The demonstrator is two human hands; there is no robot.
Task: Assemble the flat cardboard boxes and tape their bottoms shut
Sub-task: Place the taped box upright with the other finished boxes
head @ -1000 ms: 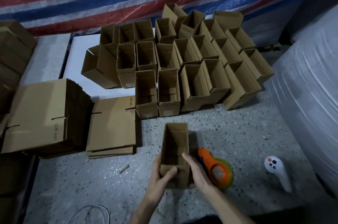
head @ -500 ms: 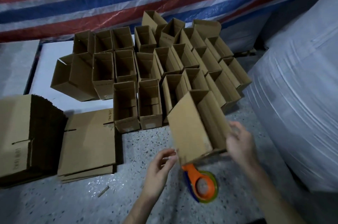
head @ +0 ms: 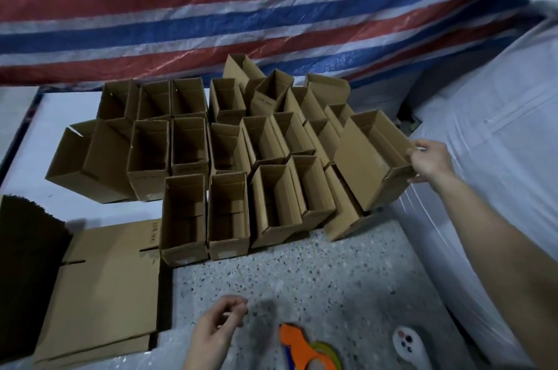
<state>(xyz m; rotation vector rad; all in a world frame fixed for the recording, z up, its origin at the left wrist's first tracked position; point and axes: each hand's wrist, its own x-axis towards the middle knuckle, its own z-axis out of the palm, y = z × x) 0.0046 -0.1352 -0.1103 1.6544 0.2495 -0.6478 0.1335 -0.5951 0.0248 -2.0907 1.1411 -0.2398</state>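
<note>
The box (head: 371, 158) has swung from above the dispenser (head: 305, 351) to the right end of the rows (head: 228, 215) | right hand (head: 430, 162) grips its near end, box tilted, open side up | left hand (head: 216, 330) hangs over the floor (head: 332, 279), fingers loosely curled, empty | flats (head: 102, 288) lie at left.

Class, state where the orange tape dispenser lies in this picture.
In the head view, the orange tape dispenser lies on the speckled floor at the bottom edge, right of centre, between the left hand and a white controller.
</note>
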